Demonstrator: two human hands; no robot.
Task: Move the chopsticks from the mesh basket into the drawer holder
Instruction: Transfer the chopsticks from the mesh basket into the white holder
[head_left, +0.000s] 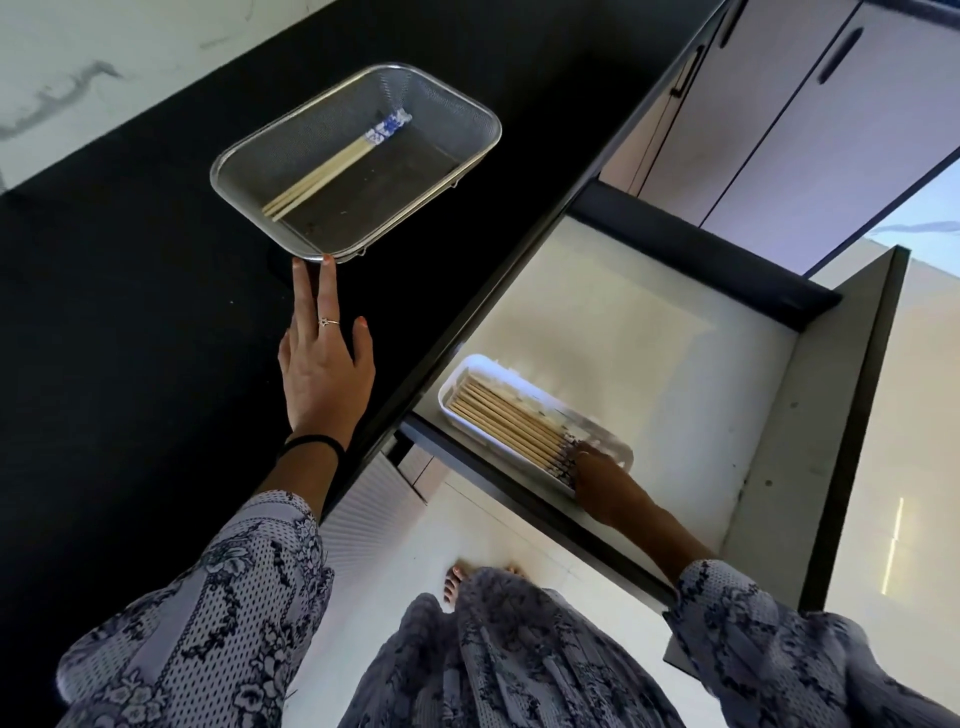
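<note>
A steel mesh basket sits on the black counter and holds a few wooden chopsticks with blue-and-white ends. My left hand lies flat on the counter, fingers spread, with two fingertips touching the basket's near rim. In the open drawer a white holder contains several chopsticks laid side by side. My right hand reaches into the drawer at the holder's near end, on the patterned chopstick tips. Its fingers are blurred, so their grip is unclear.
The black counter stretches left under a white marbled wall. Its edge overhangs the drawer's left side. Pale cabinet doors with dark handles stand beyond the drawer. Below are a tiled floor and my bare feet.
</note>
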